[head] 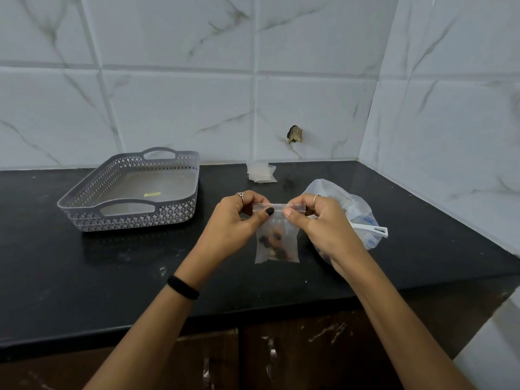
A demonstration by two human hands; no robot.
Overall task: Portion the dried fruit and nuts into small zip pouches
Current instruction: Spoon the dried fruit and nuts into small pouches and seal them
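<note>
A black counter (84, 277) holds a grey basket tray (180, 192) on the left. A big plastic bag (349, 204) sits to the right. Above the counter, the left hand (239, 218) and right hand (318, 220) both pinch the top strip of a small zip pouch (277, 240), with fruit and nuts (274, 240) inside.

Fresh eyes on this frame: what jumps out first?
Dead centre, both hands, the left hand and the right hand, pinch the zip strip of a small pouch with nuts and dried fruit at its bottom, held over the black counter. Next comes the grey lattice basket at left.
</note>
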